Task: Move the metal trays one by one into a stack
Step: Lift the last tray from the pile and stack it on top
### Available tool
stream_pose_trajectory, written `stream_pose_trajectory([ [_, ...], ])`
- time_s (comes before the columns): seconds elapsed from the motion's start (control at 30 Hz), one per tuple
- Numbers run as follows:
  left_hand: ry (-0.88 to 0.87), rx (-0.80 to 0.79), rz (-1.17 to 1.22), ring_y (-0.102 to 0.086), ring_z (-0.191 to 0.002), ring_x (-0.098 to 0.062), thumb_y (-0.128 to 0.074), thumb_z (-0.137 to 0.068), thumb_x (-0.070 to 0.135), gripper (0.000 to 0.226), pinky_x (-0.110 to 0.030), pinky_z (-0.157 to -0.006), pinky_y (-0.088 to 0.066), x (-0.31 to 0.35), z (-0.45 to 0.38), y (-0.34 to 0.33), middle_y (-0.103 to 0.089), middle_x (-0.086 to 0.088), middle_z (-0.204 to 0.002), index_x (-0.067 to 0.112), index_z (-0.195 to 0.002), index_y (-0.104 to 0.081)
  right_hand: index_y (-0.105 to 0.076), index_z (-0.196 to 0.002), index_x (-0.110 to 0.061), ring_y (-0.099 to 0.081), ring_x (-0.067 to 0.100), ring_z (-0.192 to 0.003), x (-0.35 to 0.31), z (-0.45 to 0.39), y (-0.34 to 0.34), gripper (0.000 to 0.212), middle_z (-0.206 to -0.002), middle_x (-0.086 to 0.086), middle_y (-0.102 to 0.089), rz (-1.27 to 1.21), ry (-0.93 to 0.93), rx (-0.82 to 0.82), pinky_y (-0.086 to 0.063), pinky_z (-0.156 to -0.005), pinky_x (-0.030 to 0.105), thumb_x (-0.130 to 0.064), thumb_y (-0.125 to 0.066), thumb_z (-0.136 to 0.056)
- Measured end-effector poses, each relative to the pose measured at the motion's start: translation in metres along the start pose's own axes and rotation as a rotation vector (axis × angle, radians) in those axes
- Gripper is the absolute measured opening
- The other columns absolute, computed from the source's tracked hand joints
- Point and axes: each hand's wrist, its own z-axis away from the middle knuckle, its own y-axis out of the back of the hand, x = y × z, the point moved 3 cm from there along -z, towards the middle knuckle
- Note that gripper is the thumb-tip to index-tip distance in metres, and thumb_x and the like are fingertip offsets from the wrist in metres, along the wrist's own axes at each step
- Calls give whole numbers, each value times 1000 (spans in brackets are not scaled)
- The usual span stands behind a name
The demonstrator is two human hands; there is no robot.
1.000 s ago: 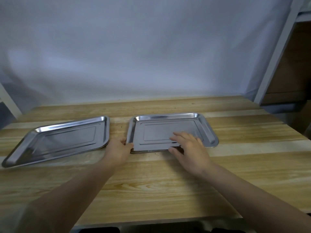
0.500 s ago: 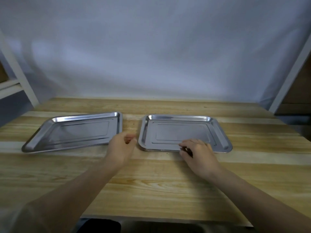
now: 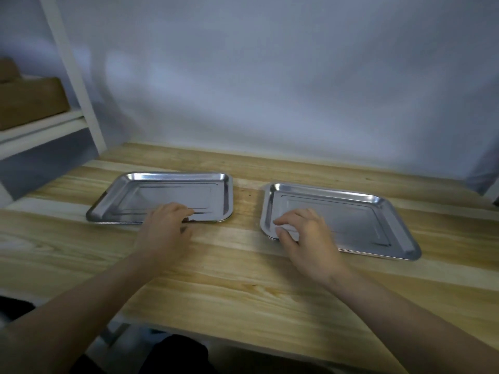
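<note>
Left hand hides left tray's near rim (blurred).

Silver trays — shiny, plain — on a pale, streaky-grained wooden table; grey-white backdrop.

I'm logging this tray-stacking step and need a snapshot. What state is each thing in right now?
Left shiny metal tray pile: flat on the wooden table, open side up, nothing in it.
Right shiny metal tray pile: flat, nothing in it, apart from the left one, layered edges at its near rim.
Left hand: fingers curled over the left pile's near rim.
Right hand: fingers bent at the right pile's near-left corner, nothing lifted yet.
</note>
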Motion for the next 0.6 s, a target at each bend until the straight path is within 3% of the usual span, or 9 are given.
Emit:
stream_pose_trajectory([
  [0.2,-44,-5,-59,-57,-105,-25,-60,-88,16,30,-37,-91,-45,-12,3,1,-66,-4,-110,16,-117,-68,-71,-110,-11,-55,17,-102,-40,-21,-27,22,-102,0,-62,-73,52,-118,-44,-92,28,-13,-57,-93],
  [0.43,-120,16,-146,-61,-96,-21,-61,-87,14,24,-33,-77,-47,-16,-1,10,-68,1,-100,23,-107,-70,-64,-122,-10,-57,18,-107,-66,-38,-57,30,-110,1,-57,-103,-33,-214,-41,-88,22,-15,-53,-95],
  [0.5,-140,11,-146,-60,-96,-20,-60,-88,13,23,-32,-76,-46,-18,0,12,-67,1,-101,24,-106,-68,-64,-119,-9,-58,18,-104,-69,-44,-62,27,-105,-2,-49,-103,-90,-238,-41,-83,23,-16,-53,-95],
  [0.6,-163,6,-106,-58,-94,-18,-58,-88,15,20,-29,-76,-45,-26,7,16,-65,4,-100,25,-104,-67,-65,-97,-8,-62,20,-86,-68,-52,-76,16,-94,1,-59,-126,-206,-296,-50,-69,29,-19,-55,-94],
])
